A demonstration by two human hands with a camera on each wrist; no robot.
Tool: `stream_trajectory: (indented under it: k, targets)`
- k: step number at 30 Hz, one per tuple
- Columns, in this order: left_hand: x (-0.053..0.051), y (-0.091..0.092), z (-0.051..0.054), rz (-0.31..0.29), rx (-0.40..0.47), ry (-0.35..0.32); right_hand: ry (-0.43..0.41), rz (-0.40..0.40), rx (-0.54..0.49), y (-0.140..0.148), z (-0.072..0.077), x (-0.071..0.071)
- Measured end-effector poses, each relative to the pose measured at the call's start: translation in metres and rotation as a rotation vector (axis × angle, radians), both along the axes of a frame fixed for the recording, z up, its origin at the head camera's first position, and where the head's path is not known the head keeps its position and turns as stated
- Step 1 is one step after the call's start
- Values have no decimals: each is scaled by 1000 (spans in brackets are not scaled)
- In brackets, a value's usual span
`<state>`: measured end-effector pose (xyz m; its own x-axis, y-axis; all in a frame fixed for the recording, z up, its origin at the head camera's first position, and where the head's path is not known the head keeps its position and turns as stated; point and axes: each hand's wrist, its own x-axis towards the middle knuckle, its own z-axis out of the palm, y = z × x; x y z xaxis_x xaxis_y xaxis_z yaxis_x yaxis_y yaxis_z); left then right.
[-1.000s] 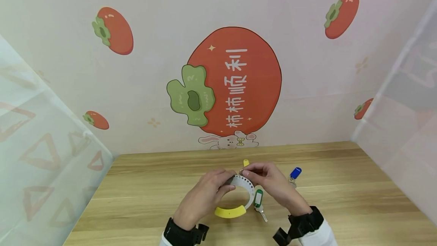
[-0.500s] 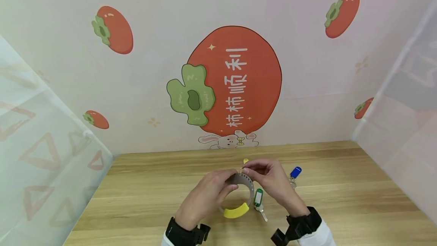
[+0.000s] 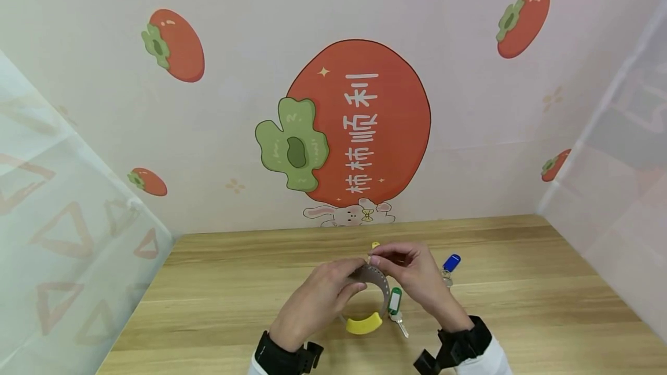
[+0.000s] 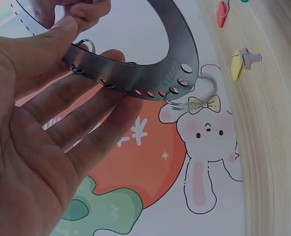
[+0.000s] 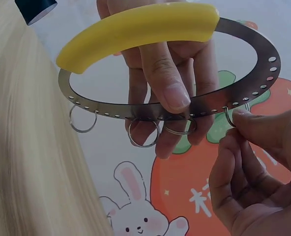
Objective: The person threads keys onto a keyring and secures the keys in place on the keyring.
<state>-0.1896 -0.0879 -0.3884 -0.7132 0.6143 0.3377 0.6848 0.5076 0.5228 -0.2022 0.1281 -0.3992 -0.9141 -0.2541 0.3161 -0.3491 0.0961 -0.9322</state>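
1. Curved yellow grip (image 3: 363, 324) of the oval grey metal ring (image 5: 264, 49), held above the wood-grain worktop (image 3: 234, 282): faces the person, long axis crosswise; the holed edge points away.
2. Green-tagged silver key (image 3: 397, 311): right of it, tip towards the person.
3. Left hand (image 3: 320, 291) pinches the holed edge; right hand (image 3: 409, 274) pinches a small silver split ring (image 5: 227, 117) there.
4. Blue oval tag (image 3: 451, 263): farther right.

The flat, hole-punched metal ring (image 3: 383, 286) has tilted, its pale face now dark grey, and its curved yellow grip (image 3: 363, 324) has swung right; the left hand (image 3: 319, 293) has shifted slightly right; the right hand (image 3: 413, 275) covers more of the small yellow tag (image 3: 375, 245)
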Motion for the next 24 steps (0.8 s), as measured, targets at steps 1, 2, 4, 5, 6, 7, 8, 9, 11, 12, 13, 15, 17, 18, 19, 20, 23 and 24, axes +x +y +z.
stream_trajectory:
  k: [1, 2, 4, 5, 6, 7, 8, 9, 11, 12, 13, 15, 17, 18, 19, 20, 23, 24]
  targets:
    - [0, 0, 0, -3, -1, -4, 0, 7, 5, 1, 0, 0]
    - [0, 0, 0, -5, -4, -7, 1, 16, 11, 1, 0, -1]
    - [0, -1, 1, -6, -10, -15, 2, 39, 20, 2, 0, -1]
    - [0, -1, 1, -7, -15, -18, 2, 53, 22, 3, 0, -1]
    - [0, -1, 1, -7, -18, -21, 2, 66, 23, 4, 1, -1]
    - [1, -2, 1, -8, -22, -21, 1, 80, 24, 4, 1, -2]
    - [1, -2, 1, -8, -26, -22, -3, 95, 25, 5, 1, -1]
    - [1, -3, 1, -9, -29, -23, -7, 108, 28, 5, 2, -1]
    - [1, -3, 1, -13, -34, -22, -23, 130, 32, 7, 2, -1]
    - [1, -3, 1, -15, -36, -22, -35, 139, 35, 7, 2, -1]
    - [1, -3, 1, -17, -38, -20, -49, 146, 40, 7, 2, -1]
    - [1, -3, 1, -18, -42, -18, -78, 157, 44, 8, 2, -1]
    - [1, -3, 1, -14, -46, -12, -106, 169, 44, 9, 3, -2]
    - [1, -4, 1, -12, -49, -8, -117, 174, 44, 9, 3, -2]
    - [1, -4, 1, -9, -52, -5, -124, 181, 43, 9, 3, -2]
    - [1, -4, 1, -7, -53, -2, -131, 188, 41, 10, 3, -2]
    - [1, -4, 0, -4, -56, -2, -138, 200, 44, 12, 3, -3]
    - [1, -4, 0, -5, -56, -5, -139, 202, 47, 12, 3, -3]
